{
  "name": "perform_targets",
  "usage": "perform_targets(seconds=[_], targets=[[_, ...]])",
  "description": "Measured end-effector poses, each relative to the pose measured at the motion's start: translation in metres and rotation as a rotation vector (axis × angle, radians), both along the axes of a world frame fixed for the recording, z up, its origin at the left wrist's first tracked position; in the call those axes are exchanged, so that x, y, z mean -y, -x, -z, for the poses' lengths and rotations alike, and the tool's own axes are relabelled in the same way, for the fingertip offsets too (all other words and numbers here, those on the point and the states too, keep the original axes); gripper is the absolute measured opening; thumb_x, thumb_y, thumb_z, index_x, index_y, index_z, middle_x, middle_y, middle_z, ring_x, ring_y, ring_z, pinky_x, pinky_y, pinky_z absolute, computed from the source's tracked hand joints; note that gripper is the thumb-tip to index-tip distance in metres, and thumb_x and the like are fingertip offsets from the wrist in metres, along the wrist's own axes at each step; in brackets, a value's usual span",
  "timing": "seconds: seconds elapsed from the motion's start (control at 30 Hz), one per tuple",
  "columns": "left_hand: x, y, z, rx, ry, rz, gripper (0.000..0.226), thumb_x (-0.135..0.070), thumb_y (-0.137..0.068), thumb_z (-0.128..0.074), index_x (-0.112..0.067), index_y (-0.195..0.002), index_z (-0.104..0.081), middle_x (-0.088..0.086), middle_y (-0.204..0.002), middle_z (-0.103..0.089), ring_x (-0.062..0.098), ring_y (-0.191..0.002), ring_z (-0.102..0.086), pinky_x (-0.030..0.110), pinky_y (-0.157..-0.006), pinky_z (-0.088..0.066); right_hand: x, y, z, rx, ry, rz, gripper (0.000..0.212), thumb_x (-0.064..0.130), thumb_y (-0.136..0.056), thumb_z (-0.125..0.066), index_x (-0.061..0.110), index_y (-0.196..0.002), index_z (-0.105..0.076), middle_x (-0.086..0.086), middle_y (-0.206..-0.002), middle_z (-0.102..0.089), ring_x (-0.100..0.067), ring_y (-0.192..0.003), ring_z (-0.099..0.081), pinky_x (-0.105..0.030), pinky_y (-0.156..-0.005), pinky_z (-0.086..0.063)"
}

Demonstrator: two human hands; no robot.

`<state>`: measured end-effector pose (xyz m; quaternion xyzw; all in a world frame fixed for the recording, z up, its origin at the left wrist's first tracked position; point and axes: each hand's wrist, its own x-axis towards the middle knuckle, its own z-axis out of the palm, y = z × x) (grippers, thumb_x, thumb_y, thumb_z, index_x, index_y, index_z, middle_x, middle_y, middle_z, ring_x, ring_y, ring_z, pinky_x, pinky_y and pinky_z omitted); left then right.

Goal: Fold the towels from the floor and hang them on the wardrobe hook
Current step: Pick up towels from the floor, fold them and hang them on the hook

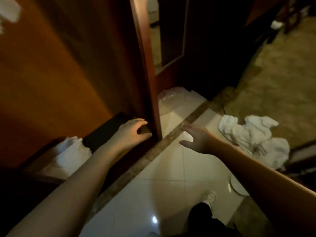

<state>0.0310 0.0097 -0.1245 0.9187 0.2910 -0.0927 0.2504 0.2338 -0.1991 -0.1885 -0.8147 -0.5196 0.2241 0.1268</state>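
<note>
A heap of crumpled white towels (254,139) lies on the floor at the right, by the carpet's edge. My right hand (196,139) hovers over the pale tiles just left of the heap, fingers spread, holding nothing. My left hand (131,132) reaches inside the wooden wardrobe (68,74), next to its upright door edge (148,82), fingers curled apart around nothing I can make out. More white cloth (68,154) lies low inside the wardrobe, left of my left forearm. No hook is visible.
A dark flat object (104,132) sits on the wardrobe floor behind my left hand. A clear plastic bag (169,98) lies beyond the door edge. A white plate (237,185) rests on the tiles under my right forearm. My white shoe (209,199) stands below.
</note>
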Motion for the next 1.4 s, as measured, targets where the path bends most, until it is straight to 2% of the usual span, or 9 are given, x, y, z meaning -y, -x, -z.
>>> perform_targets(seconds=[0.13,0.27,0.4,0.83,0.93,1.07,1.17,1.3,1.4], targets=[[0.042,-0.092,0.039,-0.028,0.054,0.086,0.063,-0.051,-0.093,-0.061,-0.026,-0.149,-0.043,-0.007,-0.157,-0.035,0.016,-0.145,-0.030,0.038,-0.115,-0.025,0.057,-0.059,0.044,-0.094,0.071,0.112,0.093,0.081,-0.076,-0.033,0.025,-0.149,-0.045,0.002,-0.156,-0.042,-0.019,-0.143,-0.036,-0.028,-0.110,-0.024],[0.081,-0.183,0.075,-0.082,0.121,0.135,0.062,-0.047,-0.092,-0.065,-0.023,-0.147,-0.047,-0.005,-0.155,-0.040,0.015,-0.143,-0.035,0.033,-0.113,-0.029,0.106,-0.128,0.086,-0.177,0.191,0.204,0.073,0.068,-0.090,-0.049,0.027,-0.150,-0.043,0.006,-0.156,-0.038,-0.017,-0.144,-0.034,-0.037,-0.115,-0.027],[0.110,-0.269,0.110,-0.141,0.137,0.220,0.060,-0.043,-0.092,-0.068,-0.018,-0.144,-0.051,-0.001,-0.153,-0.045,0.015,-0.140,-0.040,0.025,-0.110,-0.030,0.152,-0.194,0.122,-0.225,0.304,0.294,0.067,0.065,-0.093,-0.051,0.028,-0.149,-0.044,0.004,-0.156,-0.039,-0.020,-0.143,-0.035,-0.039,-0.115,-0.028],[0.173,-0.525,0.256,-0.429,0.148,0.552,0.049,-0.045,-0.093,-0.062,-0.020,-0.135,-0.057,0.001,-0.143,-0.054,0.025,-0.129,-0.051,0.036,-0.104,-0.041,0.256,-0.360,0.241,-0.401,0.569,0.724,0.057,0.055,-0.097,-0.052,0.022,-0.143,-0.051,-0.001,-0.151,-0.045,-0.025,-0.139,-0.041,-0.040,-0.111,-0.035],[0.172,-0.591,0.297,-0.486,0.164,0.605,0.045,-0.044,-0.093,-0.060,-0.021,-0.131,-0.059,0.002,-0.140,-0.055,0.027,-0.125,-0.053,0.034,-0.099,-0.042,0.259,-0.401,0.272,-0.474,0.596,0.807,0.055,0.053,-0.098,-0.051,0.022,-0.143,-0.051,-0.002,-0.150,-0.046,-0.026,-0.136,-0.045,-0.040,-0.110,-0.039],[0.166,-0.687,0.357,-0.575,0.168,0.705,0.047,-0.039,-0.096,-0.058,-0.020,-0.138,-0.055,0.004,-0.146,-0.051,0.026,-0.129,-0.050,0.032,-0.102,-0.040,0.256,-0.461,0.320,-0.605,0.584,0.968,0.052,0.046,-0.099,-0.053,0.018,-0.143,-0.052,-0.008,-0.149,-0.049,-0.027,-0.133,-0.048,-0.035,-0.108,-0.041],[0.164,-0.750,0.402,-0.627,0.181,0.761,0.049,-0.039,-0.097,-0.056,-0.018,-0.141,-0.052,0.004,-0.148,-0.048,0.026,-0.130,-0.049,0.034,-0.104,-0.041,0.259,-0.502,0.359,-0.715,0.529,1.158,0.049,0.036,-0.100,-0.057,0.008,-0.140,-0.055,-0.015,-0.145,-0.051,-0.029,-0.129,-0.052,-0.031,-0.104,-0.040],[0.187,-0.808,0.467,-0.686,0.212,0.814,0.047,-0.037,-0.097,-0.057,-0.017,-0.139,-0.053,0.005,-0.145,-0.051,0.023,-0.128,-0.051,0.031,-0.101,-0.042,0.280,-0.537,0.416,-0.891,0.457,1.481,0.049,0.033,-0.100,-0.057,0.008,-0.142,-0.051,-0.017,-0.141,-0.053,-0.034,-0.121,-0.058,-0.041,-0.102,-0.048],[0.222,-0.837,0.525,-0.730,0.272,0.854,0.047,-0.037,-0.097,-0.057,-0.015,-0.138,-0.055,0.005,-0.142,-0.055,0.022,-0.126,-0.053,0.025,-0.090,-0.038,0.304,-0.552,0.470,-1.006,0.395,1.684,0.047,0.030,-0.102,-0.056,0.007,-0.143,-0.049,-0.019,-0.142,-0.051,-0.029,-0.109,-0.056,-0.032,-0.088,-0.042]])
